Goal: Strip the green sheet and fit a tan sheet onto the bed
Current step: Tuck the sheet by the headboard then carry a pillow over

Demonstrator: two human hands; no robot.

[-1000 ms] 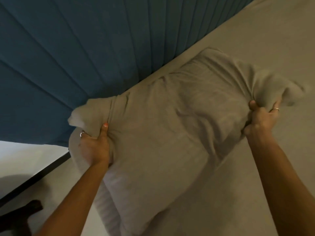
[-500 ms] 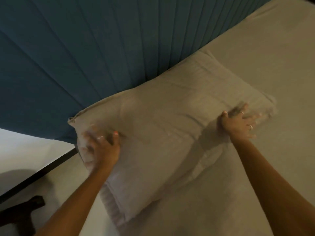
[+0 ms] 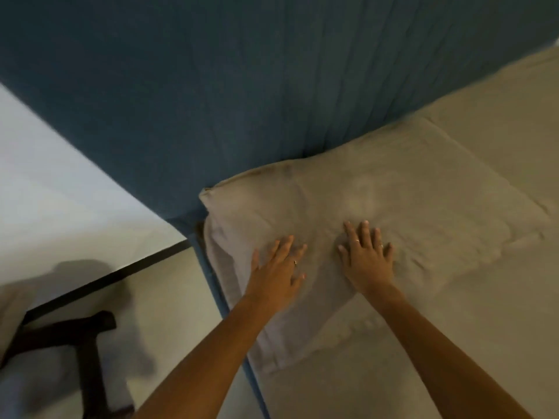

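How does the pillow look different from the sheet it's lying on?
The pillow is puffed and raised, while the tan sheet lies flat on the bed. The pillow is creased around the left hand and right hand pressing on it; the tan sheet looks smoother. The pillow butts against the blue headboard. Both are a similar tan.

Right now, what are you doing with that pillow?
A person is patting down a tan pillow at the head of the bed, against the blue headboard. The left hand and the right hand both lie flat on the pillow with fingers spread, side by side near its front edge. The tan sheet already covers the mattress, and no green sheet is in view. A dark wooden piece of furniture stands on the floor beside the bed.
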